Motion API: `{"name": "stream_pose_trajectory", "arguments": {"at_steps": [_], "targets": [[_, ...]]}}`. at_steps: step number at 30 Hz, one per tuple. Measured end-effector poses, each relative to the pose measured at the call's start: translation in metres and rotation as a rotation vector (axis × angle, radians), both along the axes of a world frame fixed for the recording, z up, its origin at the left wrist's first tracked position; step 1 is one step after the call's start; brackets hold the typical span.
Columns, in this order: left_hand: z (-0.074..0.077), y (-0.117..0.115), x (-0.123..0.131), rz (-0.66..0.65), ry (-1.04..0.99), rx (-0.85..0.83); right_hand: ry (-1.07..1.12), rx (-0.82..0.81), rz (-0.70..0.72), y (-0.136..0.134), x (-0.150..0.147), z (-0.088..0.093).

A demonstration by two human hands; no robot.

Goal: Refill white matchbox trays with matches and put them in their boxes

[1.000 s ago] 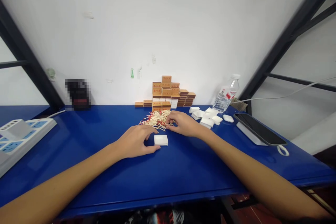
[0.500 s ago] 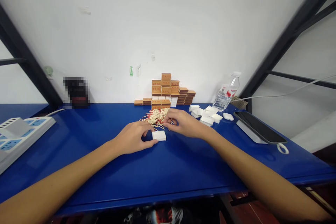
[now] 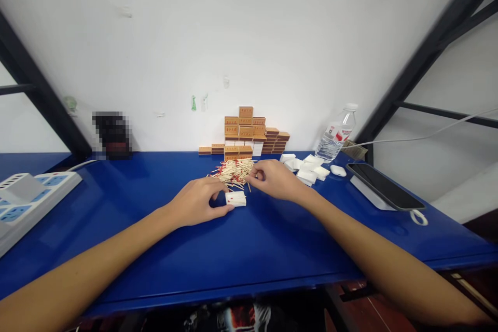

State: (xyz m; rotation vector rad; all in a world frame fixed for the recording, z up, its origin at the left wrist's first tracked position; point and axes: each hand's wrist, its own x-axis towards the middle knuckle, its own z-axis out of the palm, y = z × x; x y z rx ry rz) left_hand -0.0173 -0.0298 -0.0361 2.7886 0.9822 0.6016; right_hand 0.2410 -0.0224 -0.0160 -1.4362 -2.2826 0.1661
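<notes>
A small white matchbox tray lies on the blue table, held at its left end between the thumb and fingers of my left hand. Red match heads show inside it, near the left end. Just behind the tray is a loose heap of matches with pale sticks and red heads. At the right edge of this heap, my right hand has its fingertips pinched together. Whatever lies between those fingertips is too small to make out.
Brown matchboxes are stacked against the wall. White trays lie in a pile at the right, near a water bottle, a white earphone case and a propped phone. A power strip stands at the left.
Matches with red heads now show in the tray, which looked plain white before. My right hand has shifted slightly right, while my left hand keeps its hold.
</notes>
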Motion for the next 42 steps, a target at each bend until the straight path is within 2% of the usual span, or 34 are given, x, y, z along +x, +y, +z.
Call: {"name": "stream_pose_trajectory", "arguments": {"at_steps": [3,7,10,12,14,16,18,25,31,42], "targets": [[0.0,-0.001,0.0,-0.006,0.004,0.014,0.002,-0.099,-0.114,0.006,0.0,-0.009],[0.001,-0.001,0.0,-0.02,0.018,0.03,-0.017,-0.171,-0.128,0.008,-0.003,-0.016],[0.001,-0.001,0.0,-0.018,0.023,0.029,0.005,-0.128,-0.123,0.006,-0.001,-0.012],[0.001,-0.001,0.0,-0.022,0.02,0.022,0.062,-0.032,-0.042,0.002,-0.001,-0.007],[0.0,0.0,0.0,-0.02,0.016,0.017,0.11,0.015,0.13,-0.003,-0.004,-0.003],[0.0,0.0,0.0,-0.013,0.021,0.015,0.108,-0.02,0.308,-0.008,-0.008,-0.001],[0.0,0.0,0.0,-0.005,0.028,0.013,0.077,-0.057,0.373,-0.011,-0.011,-0.002],[0.0,-0.001,0.0,-0.027,0.013,0.006,0.019,0.075,0.206,0.012,0.008,-0.016],[0.001,-0.001,0.0,-0.047,0.012,0.004,-0.074,0.135,0.221,0.027,0.011,-0.03],[0.0,0.0,0.0,-0.046,0.001,0.003,-0.189,0.225,0.242,0.023,0.001,-0.029]]}}
